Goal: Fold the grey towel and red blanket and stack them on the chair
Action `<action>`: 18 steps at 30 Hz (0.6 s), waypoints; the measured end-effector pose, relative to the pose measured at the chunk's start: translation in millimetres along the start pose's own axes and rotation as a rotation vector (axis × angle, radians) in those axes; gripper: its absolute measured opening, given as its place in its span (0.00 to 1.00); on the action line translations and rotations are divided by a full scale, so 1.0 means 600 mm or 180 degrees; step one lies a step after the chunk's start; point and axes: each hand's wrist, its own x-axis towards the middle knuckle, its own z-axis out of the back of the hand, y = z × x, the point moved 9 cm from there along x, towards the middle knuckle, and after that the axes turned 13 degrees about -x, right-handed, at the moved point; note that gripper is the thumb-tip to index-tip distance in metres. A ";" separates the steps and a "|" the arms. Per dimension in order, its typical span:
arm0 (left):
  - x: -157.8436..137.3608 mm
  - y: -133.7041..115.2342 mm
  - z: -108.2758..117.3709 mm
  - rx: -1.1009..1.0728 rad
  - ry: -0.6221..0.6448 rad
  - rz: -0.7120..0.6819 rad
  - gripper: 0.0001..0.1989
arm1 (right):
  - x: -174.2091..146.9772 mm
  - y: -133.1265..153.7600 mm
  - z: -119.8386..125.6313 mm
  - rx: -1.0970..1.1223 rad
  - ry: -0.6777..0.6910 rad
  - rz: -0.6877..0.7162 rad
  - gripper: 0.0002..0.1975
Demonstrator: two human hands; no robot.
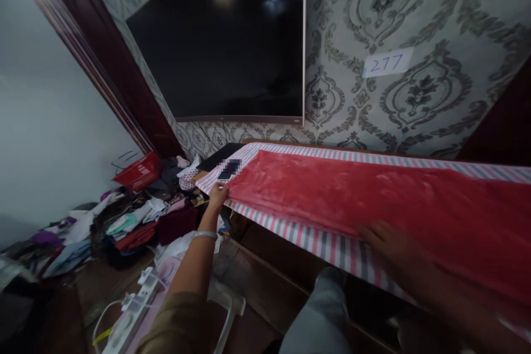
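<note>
A long red plush blanket [315, 191], folded into a strip, lies on a striped cloth [286, 228] of pink, grey and white. My left hand [218, 194] is closed at the blanket's near left corner, thumb and fingers pinching the edge. Over the near edge, further right, my right hand [384, 240] rests on the plush with its fingers stretched out; it is somewhat blurred. Just beyond my left hand, a dark phone-like object [230, 169], partly pixelated, sits on the striped cloth.
A large television [232, 44] hangs on the patterned wall, beside a paper label [388, 62] reading 277. Piled clothes [136, 221] and a red basket [139, 171] are on the left. A power strip [133, 310] with plugs and cords lies low, near my left arm.
</note>
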 end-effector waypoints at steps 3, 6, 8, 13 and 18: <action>-0.004 0.006 0.010 0.0028 -0.0010 -0.0005 0.06 | -0.015 0.014 -0.009 0.0015 -0.0064 0.0124 0.24; -0.011 0.019 0.013 0.0079 -0.0012 0.0035 0.06 | -0.034 0.031 -0.026 0.0035 -0.0120 0.0181 0.26; -0.013 0.024 0.012 0.0095 -0.0004 0.0054 0.06 | -0.044 0.036 -0.038 0.0076 -0.0110 0.0106 0.28; -0.012 0.018 0.014 0.0074 -0.0071 0.0034 0.05 | -0.048 0.038 -0.042 0.0168 -0.0125 -0.0094 0.26; -0.021 0.016 0.015 -0.0098 -0.0075 0.0111 0.07 | -0.031 0.034 -0.016 0.0276 -0.0089 -0.0153 0.26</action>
